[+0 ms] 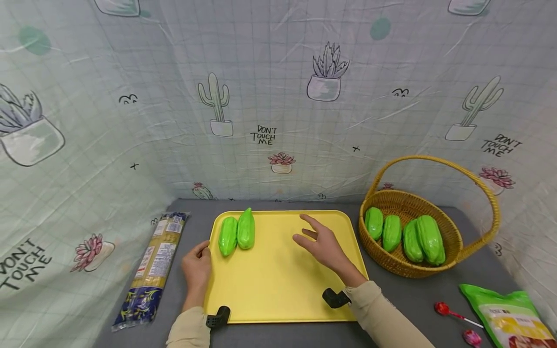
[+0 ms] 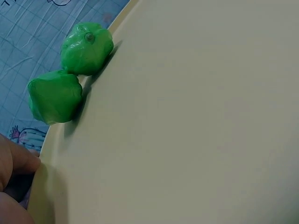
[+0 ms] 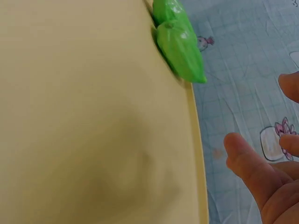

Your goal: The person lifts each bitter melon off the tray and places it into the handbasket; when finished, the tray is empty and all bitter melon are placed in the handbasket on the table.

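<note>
Two glossy green star fruits (image 1: 228, 236) (image 1: 246, 229) lie side by side in the upper left of the yellow tray (image 1: 278, 309); the left wrist view shows their ribbed ends. With its fingers curled, my left hand (image 1: 197, 270) pinches the tray's left rim, its fingertips (image 2: 32, 162) right at the edge below the fruits. Over the right part of the tray hovers my right hand (image 1: 324, 246), fingers spread and slightly bent, nothing between them. Several more green star fruits (image 1: 428, 239) lie in the wicker basket (image 1: 411, 268) to the right.
The basket's tall handle (image 1: 435, 160) arches over it. A long pack of noodles (image 1: 153, 266) lies left of the tray. At the front right are a green candy bag (image 1: 506, 309), a red lollipop (image 1: 442, 309) and a pink one (image 1: 472, 338). A printed cloth (image 1: 278, 96) hangs behind the table.
</note>
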`<state>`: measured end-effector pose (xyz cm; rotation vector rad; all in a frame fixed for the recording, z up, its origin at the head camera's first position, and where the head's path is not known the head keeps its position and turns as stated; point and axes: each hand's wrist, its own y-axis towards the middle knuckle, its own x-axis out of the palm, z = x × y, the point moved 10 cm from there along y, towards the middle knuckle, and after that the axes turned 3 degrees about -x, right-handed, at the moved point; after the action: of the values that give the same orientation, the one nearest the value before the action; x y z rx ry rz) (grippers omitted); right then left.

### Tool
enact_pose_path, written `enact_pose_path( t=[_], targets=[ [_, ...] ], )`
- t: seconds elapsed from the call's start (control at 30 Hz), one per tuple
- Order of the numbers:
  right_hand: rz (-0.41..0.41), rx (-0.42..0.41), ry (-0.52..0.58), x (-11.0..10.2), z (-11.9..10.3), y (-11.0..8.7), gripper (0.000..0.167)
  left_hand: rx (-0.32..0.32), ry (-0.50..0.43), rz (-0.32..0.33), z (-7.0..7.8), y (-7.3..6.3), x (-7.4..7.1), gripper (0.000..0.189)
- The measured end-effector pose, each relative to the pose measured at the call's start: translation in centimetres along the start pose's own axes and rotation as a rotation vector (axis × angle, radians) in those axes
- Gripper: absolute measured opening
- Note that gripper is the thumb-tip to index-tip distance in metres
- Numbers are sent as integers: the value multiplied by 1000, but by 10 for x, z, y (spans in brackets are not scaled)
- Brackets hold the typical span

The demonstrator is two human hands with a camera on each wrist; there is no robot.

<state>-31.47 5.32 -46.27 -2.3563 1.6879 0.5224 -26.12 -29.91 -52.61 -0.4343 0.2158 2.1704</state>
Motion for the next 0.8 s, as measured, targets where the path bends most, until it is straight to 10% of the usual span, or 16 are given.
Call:
enact_pose_path(
  t=[0.8],
  targets=[
    [-93,-13,12,81,-1,35,65,16,16,34,-2,3,-1,30]
  ],
)
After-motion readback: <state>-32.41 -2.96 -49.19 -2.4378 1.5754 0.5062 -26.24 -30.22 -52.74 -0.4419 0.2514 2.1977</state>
